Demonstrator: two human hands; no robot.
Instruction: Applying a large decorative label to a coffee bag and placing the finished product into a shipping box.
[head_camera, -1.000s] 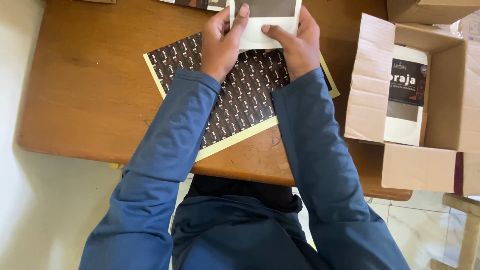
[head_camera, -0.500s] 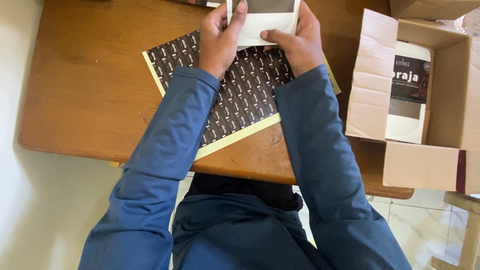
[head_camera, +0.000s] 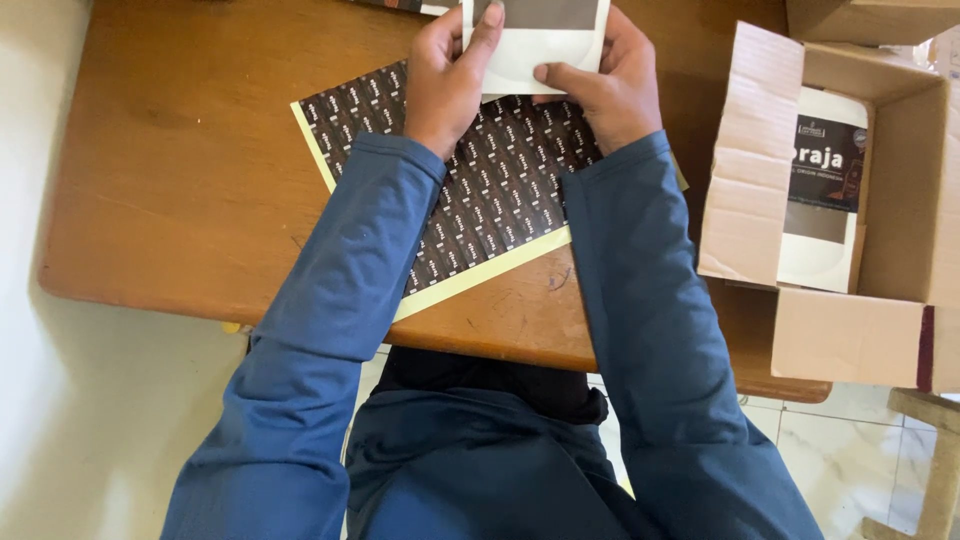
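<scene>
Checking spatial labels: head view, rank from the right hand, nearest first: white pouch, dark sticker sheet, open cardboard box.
1. white pouch: held in the right hand, top centre.
2. dark sticker sheet: on the table, just under the hand.
3. open cardboard box: far right, at the table edge.

Both hands (head_camera: 540, 85) raised together, fingers pinched, blue-sleeved arms extended.

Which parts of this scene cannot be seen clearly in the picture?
Head view only:
- Pouch: its top is cut off by the upper edge; the left hand and right hand cover its sides.
- Sticker sheet: both sleeves hide parts of it.
- Box: the right edge cuts it off, and its walls hide most of the contents.
</scene>
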